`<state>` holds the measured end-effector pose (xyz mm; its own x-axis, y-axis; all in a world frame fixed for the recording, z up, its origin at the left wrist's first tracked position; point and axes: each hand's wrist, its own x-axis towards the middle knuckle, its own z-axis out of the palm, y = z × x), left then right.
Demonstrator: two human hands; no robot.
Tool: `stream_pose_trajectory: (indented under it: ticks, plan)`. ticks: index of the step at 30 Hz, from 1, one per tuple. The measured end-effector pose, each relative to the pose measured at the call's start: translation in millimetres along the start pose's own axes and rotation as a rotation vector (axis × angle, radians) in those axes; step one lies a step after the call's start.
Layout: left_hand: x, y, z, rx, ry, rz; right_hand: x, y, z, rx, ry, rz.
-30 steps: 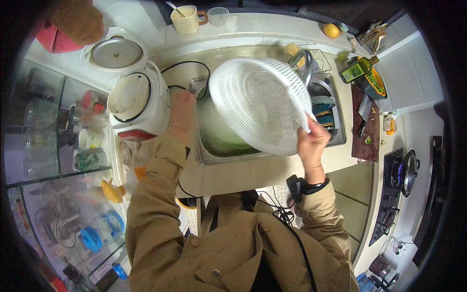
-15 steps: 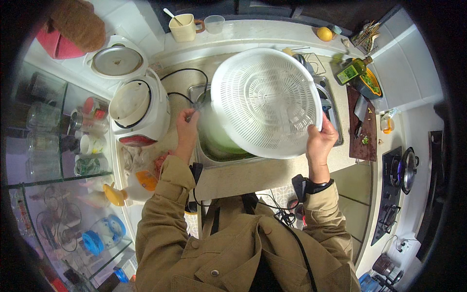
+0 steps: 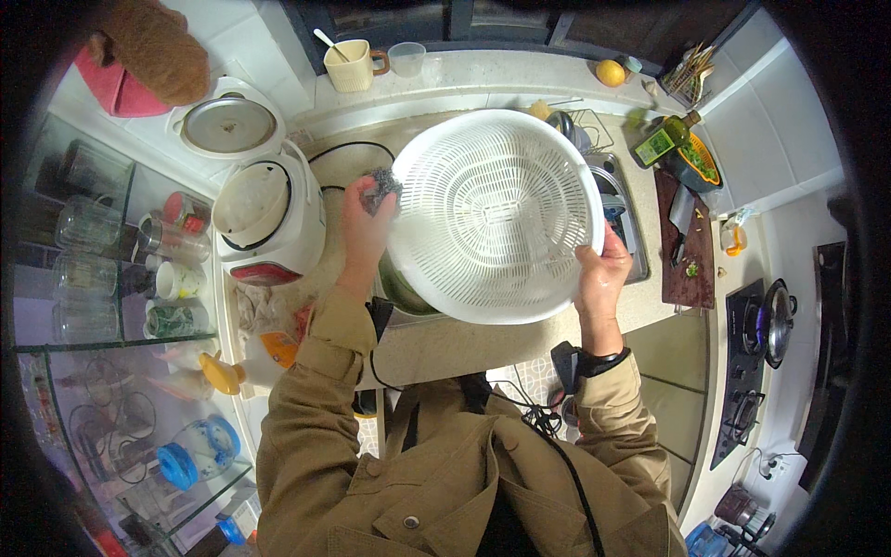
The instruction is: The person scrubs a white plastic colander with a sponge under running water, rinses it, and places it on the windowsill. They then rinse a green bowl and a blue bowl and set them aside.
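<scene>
A white plastic colander (image 3: 492, 218) is held up over the sink (image 3: 640, 267), covering much of it. My right hand (image 3: 603, 283) grips the colander's rim on its right side, thumb on the inside. Closed around a grey steel wool scrubber (image 3: 381, 192), my left hand (image 3: 364, 230) is at the colander's left edge; whether the scrubber touches the rim I cannot tell. Something green shows in the left part of the sink, mostly hidden below the colander.
On the left stands a white rice cooker (image 3: 264, 213) with its lid up. At right, a knife (image 3: 681, 215) lies on a brown cutting board (image 3: 701, 265), near an oil bottle (image 3: 661, 141). A black stove (image 3: 738, 371) is farther right. A mug (image 3: 351, 67) sits on the back ledge.
My left hand has risen slightly, and the scrubber in it now shows clearly. The colander has shifted a little left and toward me, with my right hand still on its rim.
</scene>
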<state>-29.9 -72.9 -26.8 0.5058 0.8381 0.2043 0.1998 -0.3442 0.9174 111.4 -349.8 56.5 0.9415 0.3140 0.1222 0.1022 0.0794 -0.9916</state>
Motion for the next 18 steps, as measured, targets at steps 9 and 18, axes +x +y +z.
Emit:
stream_pose_trajectory:
  ticks: [9, 18]
  plan:
    - [18, 5, -8, 0.184, -0.108, 0.07, -21, 22, 8, 0.123, -0.048, 0.128]
    - [9, 3, -11, 0.302, -0.615, 0.035, -50, 59, -65, -0.382, -0.326, 0.478]
